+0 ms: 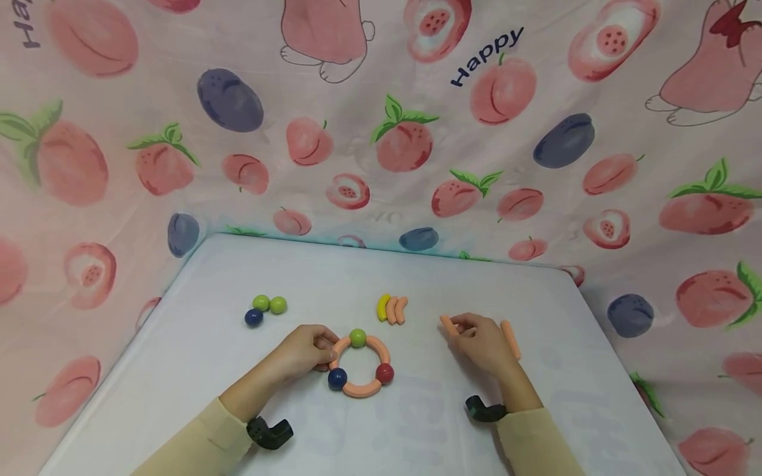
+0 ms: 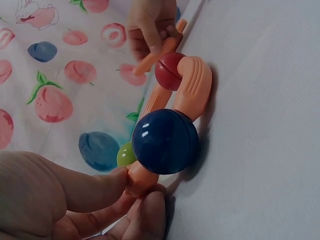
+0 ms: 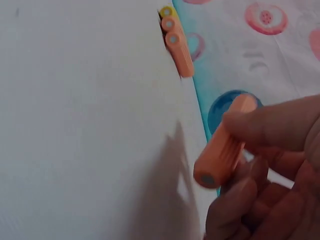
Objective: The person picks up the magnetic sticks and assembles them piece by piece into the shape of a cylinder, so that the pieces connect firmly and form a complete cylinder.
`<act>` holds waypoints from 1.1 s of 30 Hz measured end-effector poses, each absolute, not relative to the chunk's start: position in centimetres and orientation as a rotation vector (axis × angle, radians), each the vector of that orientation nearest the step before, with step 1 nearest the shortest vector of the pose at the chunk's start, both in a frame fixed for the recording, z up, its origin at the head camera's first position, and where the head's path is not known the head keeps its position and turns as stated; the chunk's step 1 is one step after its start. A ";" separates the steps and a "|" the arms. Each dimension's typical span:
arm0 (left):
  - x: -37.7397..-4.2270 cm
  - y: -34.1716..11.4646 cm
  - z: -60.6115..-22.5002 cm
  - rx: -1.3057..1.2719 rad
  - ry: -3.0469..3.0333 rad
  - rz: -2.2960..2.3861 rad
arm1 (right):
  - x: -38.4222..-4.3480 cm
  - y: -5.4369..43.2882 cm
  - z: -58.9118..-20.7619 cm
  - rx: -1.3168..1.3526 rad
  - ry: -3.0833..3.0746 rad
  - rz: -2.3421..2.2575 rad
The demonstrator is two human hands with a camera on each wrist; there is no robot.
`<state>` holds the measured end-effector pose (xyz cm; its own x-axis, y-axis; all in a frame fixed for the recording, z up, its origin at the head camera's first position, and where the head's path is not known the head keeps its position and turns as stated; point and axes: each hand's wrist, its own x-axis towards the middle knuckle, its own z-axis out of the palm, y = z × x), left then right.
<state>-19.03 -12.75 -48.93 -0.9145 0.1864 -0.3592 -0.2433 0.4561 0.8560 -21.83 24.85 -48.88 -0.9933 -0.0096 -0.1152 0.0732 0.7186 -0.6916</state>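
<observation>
right hand (image 1: 481,344): we pinch an orange stick (image 3: 222,152) between thumb and curled fingers, nearly closed; a lax hold might let it slip.
left hand (image 1: 306,349): we pinch the ring (image 1: 361,390) by its left side, on or just above the white table (image 1: 333,281); a careless twist could part a joint.
spare stick (image 1: 510,339): just beside our right hand, whose sideways swing may knock it.
loose balls (image 1: 278,305): beyond our left hand; a bump could set them rolling.
</observation>
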 end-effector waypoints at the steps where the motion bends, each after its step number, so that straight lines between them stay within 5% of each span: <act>1: -19.0 -12.8 -49.0 -0.046 2.306 1.454 | -21.9 24.5 -49.0 0.021 2.789 -1.180; 21: -19.1 -13.1 -49.2 0.029 2.292 1.433 | -21.7 14.9 -48.6 -0.333 2.426 -1.669; 33: -19.3 -13.2 -49.3 0.046 2.274 1.443 | -22.2 11.0 -47.7 -0.302 2.542 -1.725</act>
